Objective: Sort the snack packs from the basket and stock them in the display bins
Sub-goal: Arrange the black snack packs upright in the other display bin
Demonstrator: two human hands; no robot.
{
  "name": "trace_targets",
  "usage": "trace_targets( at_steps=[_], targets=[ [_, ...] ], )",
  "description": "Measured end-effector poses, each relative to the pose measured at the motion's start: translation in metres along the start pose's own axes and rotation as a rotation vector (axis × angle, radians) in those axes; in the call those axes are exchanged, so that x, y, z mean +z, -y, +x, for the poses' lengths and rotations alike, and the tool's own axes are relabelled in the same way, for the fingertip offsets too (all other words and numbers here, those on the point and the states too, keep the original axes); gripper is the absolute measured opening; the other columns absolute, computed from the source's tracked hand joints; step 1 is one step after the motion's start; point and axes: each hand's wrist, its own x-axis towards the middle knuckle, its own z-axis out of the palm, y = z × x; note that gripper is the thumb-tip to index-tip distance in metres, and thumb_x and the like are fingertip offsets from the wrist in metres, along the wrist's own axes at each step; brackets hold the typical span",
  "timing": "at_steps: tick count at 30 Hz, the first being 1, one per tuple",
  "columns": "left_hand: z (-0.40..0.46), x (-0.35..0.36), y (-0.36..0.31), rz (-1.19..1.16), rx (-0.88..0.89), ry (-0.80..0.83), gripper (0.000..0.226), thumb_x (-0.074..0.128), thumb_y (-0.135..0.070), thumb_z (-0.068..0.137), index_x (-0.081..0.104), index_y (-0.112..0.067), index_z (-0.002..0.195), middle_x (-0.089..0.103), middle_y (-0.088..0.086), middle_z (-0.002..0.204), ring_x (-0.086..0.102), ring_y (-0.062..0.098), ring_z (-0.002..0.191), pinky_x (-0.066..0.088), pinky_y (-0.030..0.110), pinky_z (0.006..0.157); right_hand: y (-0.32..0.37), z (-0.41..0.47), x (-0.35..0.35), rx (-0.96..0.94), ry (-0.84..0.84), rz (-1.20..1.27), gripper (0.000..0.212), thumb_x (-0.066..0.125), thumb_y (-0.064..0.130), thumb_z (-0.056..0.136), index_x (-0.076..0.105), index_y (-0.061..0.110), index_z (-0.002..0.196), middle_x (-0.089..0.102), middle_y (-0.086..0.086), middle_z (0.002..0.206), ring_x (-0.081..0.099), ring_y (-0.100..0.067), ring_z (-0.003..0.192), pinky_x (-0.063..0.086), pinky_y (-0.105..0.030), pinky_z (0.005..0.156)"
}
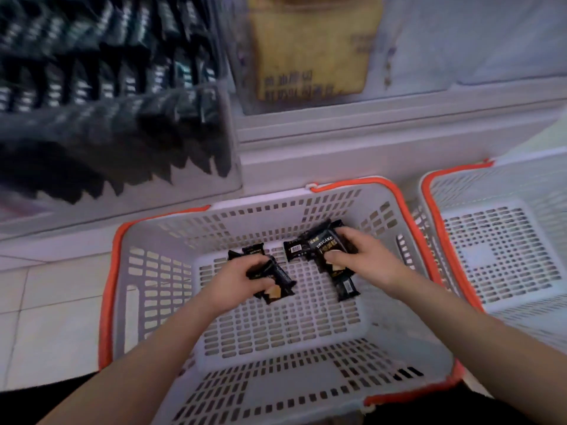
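Note:
A grey plastic basket (pixel 276 357) with an orange rim sits on the floor in front of me. Both hands reach into it. My left hand (pixel 236 279) grips a bunch of black snack packs (pixel 273 283) near the basket's middle. To the right, my right hand (pixel 362 256) grips another bunch of black snack packs (pixel 322 243) marked DRYCAKE. One more black pack (pixel 346 288) lies just below that hand. A clear display bin (pixel 116 124) at the upper left holds several rows of black packs.
A second grey basket (pixel 503 250) with an orange rim stands to the right, with nothing inside. Above it is a clear bin (pixel 310 50) with a yellow-brown pack. White shelving runs behind the baskets. Pale floor tiles (pixel 52 308) lie to the left.

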Motion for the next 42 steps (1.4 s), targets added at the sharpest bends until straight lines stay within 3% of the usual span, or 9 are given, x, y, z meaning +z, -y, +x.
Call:
trace_targets(
  at_steps=[5,9,13,18,27,31,34,36,42],
  targets=[
    [-0.035,-0.039,-0.059,-0.117,0.233,0.039,0.029,0.064,-0.009,0.085,0.063,-0.037,0.091,0.069,-0.015,0.087,0.064,0.003,0.084,0.050,0.022,0.081,0.064,-0.027,-0.006,-0.109,0.088,-0.275,0.034,0.064,0.018,0.085,0.055,0.023,0.117,0.065,0.004,0.106,0.063,-0.011,0.094,0.051,-0.020,0.079],
    [-0.065,-0.052,-0.085,-0.150,0.380,-0.107,0.031,0.065,-0.011,0.085,0.062,-0.042,0.085,0.067,-0.016,0.082,0.062,0.000,0.080,0.051,0.025,0.076,0.091,-0.054,0.011,-0.151,0.126,-0.369,0.028,0.055,0.018,0.091,0.053,0.014,0.119,0.063,-0.003,0.113,0.058,-0.017,0.105,0.045,-0.039,0.096],
    [-0.091,-0.053,-0.094,-0.206,0.425,-0.352,0.028,0.066,-0.009,0.082,0.058,-0.036,0.083,0.059,-0.010,0.085,0.057,0.009,0.085,0.048,0.033,0.084,0.108,-0.080,0.029,-0.149,0.097,-0.261,0.027,0.043,0.027,0.098,0.051,0.017,0.122,0.059,-0.001,0.122,0.052,-0.015,0.115,0.039,-0.037,0.104],
    [-0.128,-0.057,-0.105,-0.382,0.475,-0.331,0.024,0.071,-0.009,0.077,0.060,-0.025,0.091,0.064,-0.002,0.095,0.061,0.006,0.085,0.049,0.022,0.077,0.144,-0.117,0.050,-0.272,0.137,-0.140,0.013,0.039,0.043,0.095,0.050,0.050,0.096,0.054,0.038,0.104,0.047,0.024,0.098,0.036,-0.003,0.087],
    [-0.195,-0.120,-0.125,-0.284,0.608,-0.569,0.034,0.067,-0.051,0.063,0.056,-0.043,0.094,0.064,-0.026,0.098,0.062,-0.003,0.091,0.051,0.019,0.075,0.219,-0.145,0.071,-0.611,0.150,-0.152,0.041,0.065,0.041,0.076,0.056,0.038,0.116,0.064,0.014,0.117,0.059,-0.001,0.109,0.048,-0.029,0.096],
    [-0.216,-0.169,-0.140,-0.018,0.702,-0.743,0.032,0.052,-0.054,0.072,0.051,-0.043,0.102,0.062,-0.028,0.099,0.057,-0.008,0.098,0.045,0.013,0.087,0.271,-0.135,0.074,-0.747,0.078,-0.107,0.032,0.068,0.045,0.068,0.062,0.049,0.100,0.070,0.014,0.099,0.064,0.001,0.088,0.053,-0.020,0.081],
    [-0.210,-0.208,-0.150,0.159,0.704,-0.881,0.041,0.054,-0.040,0.079,0.055,-0.021,0.115,0.058,-0.018,0.104,0.053,-0.004,0.101,0.040,0.011,0.089,0.301,-0.102,0.073,-0.692,-0.112,-0.029,0.029,0.071,0.045,0.070,0.067,0.032,0.095,0.072,0.007,0.096,0.066,-0.010,0.092,0.051,-0.031,0.088],
    [-0.201,-0.238,-0.156,0.312,0.650,-0.924,0.033,0.057,-0.029,0.086,0.056,-0.016,0.116,0.058,-0.011,0.106,0.054,0.005,0.104,0.040,0.017,0.091,0.320,-0.076,0.076,-0.593,-0.218,-0.015,0.025,0.069,0.045,0.075,0.067,0.027,0.093,0.072,0.005,0.096,0.065,-0.010,0.090,0.052,-0.022,0.077],
    [-0.154,-0.320,-0.181,1.085,0.279,-0.664,0.038,0.048,-0.023,0.092,0.042,-0.020,0.129,0.053,0.003,0.123,0.054,0.026,0.110,0.046,0.038,0.085,0.370,-0.002,0.087,-0.478,-0.381,-0.300,0.029,0.069,0.041,0.074,0.063,0.018,0.091,0.069,-0.002,0.088,0.062,-0.018,0.079,0.049,-0.033,0.068]
  ],
)
